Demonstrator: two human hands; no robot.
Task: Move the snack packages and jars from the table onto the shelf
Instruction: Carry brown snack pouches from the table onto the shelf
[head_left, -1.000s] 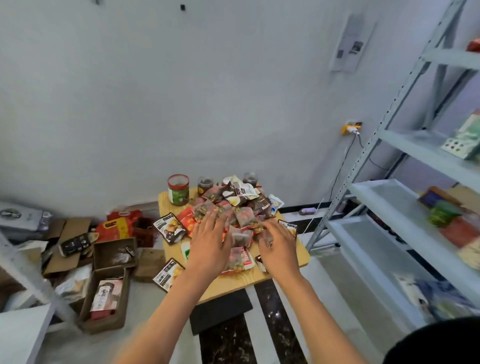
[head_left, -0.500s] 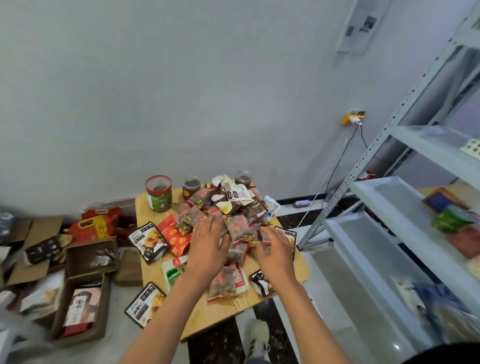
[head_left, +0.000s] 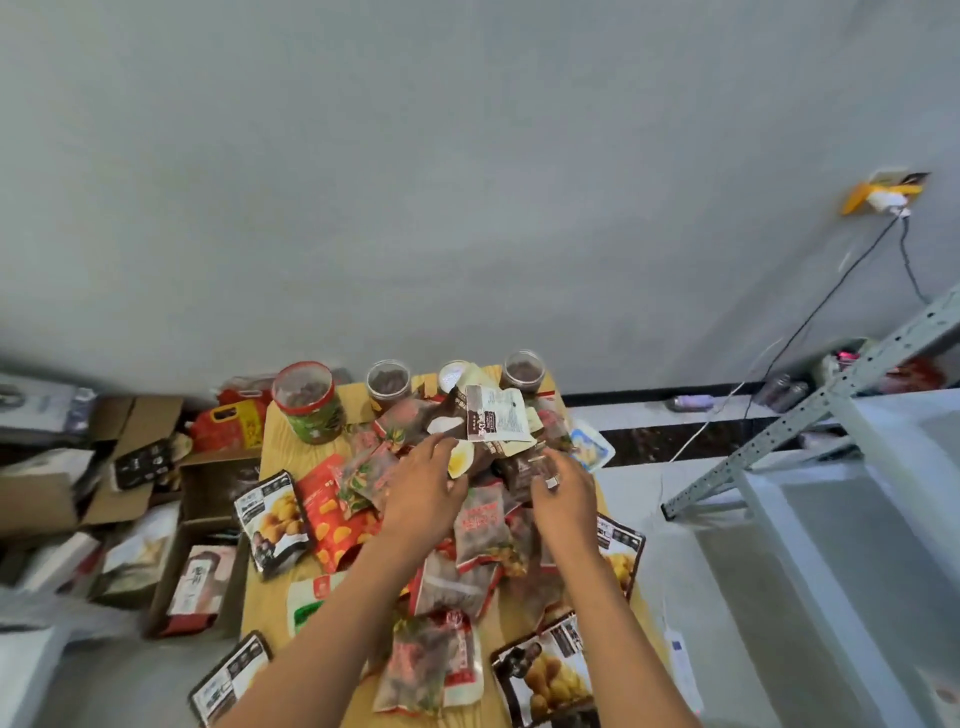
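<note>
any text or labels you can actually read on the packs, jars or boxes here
No text can be read for certain.
White label on the dark pouch at the top of the pile: printed lines, too small and blurred.
Red-banded packet between the hands: red characters, blurred.
Black-framed packet on the left: white print, unreadable.
Green-labelled jar: label blurred.
Box pack on the floor: dark characters, unreadable.

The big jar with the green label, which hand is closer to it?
Left. The left hand reaches into the snack pile just right of the big jar; the right hand is farther right, across the pile from it.
</note>
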